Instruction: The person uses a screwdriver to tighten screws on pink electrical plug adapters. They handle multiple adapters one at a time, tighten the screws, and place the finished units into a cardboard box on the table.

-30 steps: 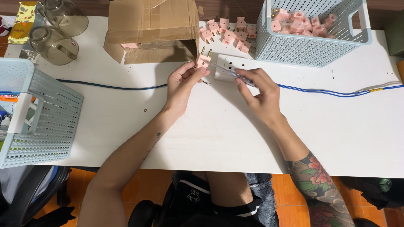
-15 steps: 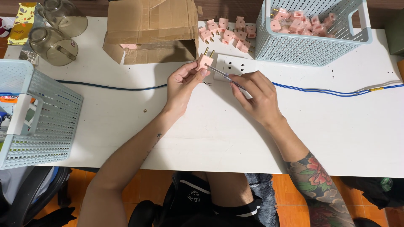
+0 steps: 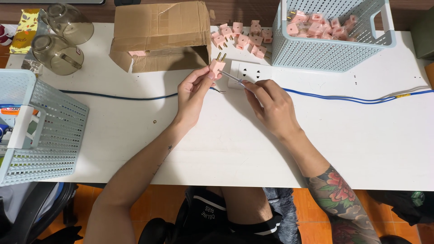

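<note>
White bench (image 3: 135, 131): your left hand (image 3: 192, 95) pinches a pink plug (image 3: 216, 67) prongs-up beside the white socket block (image 3: 248, 73); your right hand (image 3: 271, 106) grips a thin screwdriver (image 3: 231, 78), tip at the plug, probably screw-tightening; steady alignment needed.

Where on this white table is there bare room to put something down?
The widest bare patch lies right of the right hand, below the blue cable. Another lies between the left forearm and the left basket. The far edge is crowded: glass jars, cardboard box, loose pink plugs and a second basket.
</note>
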